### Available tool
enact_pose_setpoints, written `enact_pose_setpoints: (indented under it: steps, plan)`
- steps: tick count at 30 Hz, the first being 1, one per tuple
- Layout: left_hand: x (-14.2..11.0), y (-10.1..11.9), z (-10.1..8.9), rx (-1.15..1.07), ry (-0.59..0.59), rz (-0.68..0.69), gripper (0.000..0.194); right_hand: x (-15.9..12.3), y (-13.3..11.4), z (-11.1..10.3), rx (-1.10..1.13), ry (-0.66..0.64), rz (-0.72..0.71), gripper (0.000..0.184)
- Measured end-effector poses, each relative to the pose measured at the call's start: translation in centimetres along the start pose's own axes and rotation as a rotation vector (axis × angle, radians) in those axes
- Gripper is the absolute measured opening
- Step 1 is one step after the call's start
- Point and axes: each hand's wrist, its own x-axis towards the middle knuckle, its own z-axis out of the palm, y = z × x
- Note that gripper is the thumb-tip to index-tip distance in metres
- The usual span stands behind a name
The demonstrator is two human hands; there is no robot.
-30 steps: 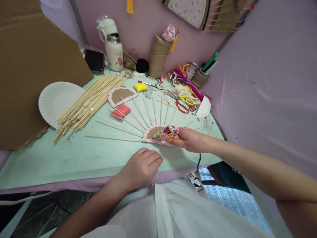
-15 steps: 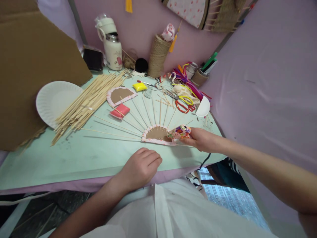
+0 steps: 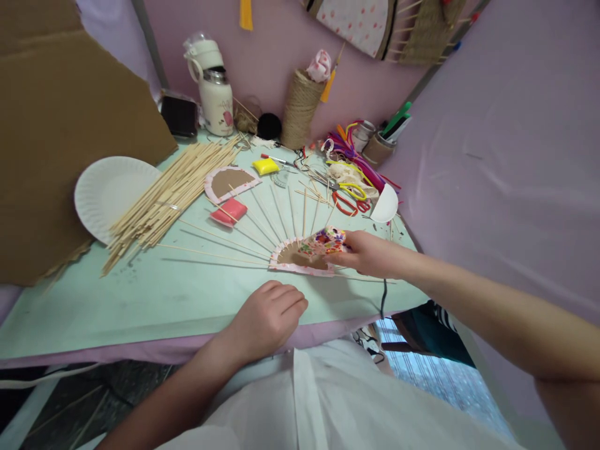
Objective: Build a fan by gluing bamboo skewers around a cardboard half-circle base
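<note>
My right hand (image 3: 359, 253) grips a floral-patterned glue gun (image 3: 323, 244), and a black cord (image 3: 384, 299) hangs below that hand. The gun's front is over a half-round cardboard piece (image 3: 287, 255) edged in pink dotted cloth, hiding part of it. Thin bamboo sticks (image 3: 239, 245) fan out from this piece across the table. My left hand (image 3: 274, 315) rests near the table's front edge with its fingers curled in and nothing visible in them.
A second cardboard half-round (image 3: 232, 183) lies behind a pink packet (image 3: 229, 213). To the left are a bundle of bamboo sticks (image 3: 164, 206) and a white paper plate (image 3: 105, 194). Scissors (image 3: 349, 194) lie at the back right. A flask (image 3: 218, 103) and twine roll (image 3: 300, 109) stand behind.
My right hand has moved left with the glue gun, bringing it further over the cardboard half-round. My left hand stays in place.
</note>
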Motion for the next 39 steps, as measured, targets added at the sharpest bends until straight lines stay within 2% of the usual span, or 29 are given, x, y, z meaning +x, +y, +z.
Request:
enact_pose_setpoints:
  steps: [5,8,15,21,29,35,37,39]
  plan:
    - [-0.1,0.0,0.1,0.005,-0.008,-0.01,0.02,1.4,-0.9,0.4,-0.06,-0.043,-0.054,0.036]
    - [-0.1,0.0,0.1,0.009,-0.011,-0.009,0.02,2.0,-1.2,0.3,-0.136,-0.074,-0.023,0.038]
    - [-0.1,0.1,0.0,0.006,-0.012,-0.008,0.02,2.5,-1.1,-0.1,-0.236,-0.029,0.071,0.032]
    - [-0.1,0.1,0.1,-0.002,-0.023,-0.018,0.02,2.4,-0.1,-0.4,-0.186,-0.007,0.112,0.036]
    - [0.1,0.0,-0.2,-0.009,-0.017,-0.013,0.02,1.1,2.6,-0.3,-0.23,0.003,0.181,0.047]
    - [0.2,0.3,-0.1,-0.012,0.003,-0.009,0.023,-1.1,3.5,-0.2,-0.004,0.051,0.084,0.035]
    - [0.4,0.7,-0.8,0.005,0.039,-0.027,0.027,-1.9,3.7,0.0,0.092,0.091,0.051,0.034]
    - [1.1,0.8,-2.3,0.059,0.089,-0.098,0.031,-2.4,4.0,0.6,0.172,0.14,0.035,0.035]
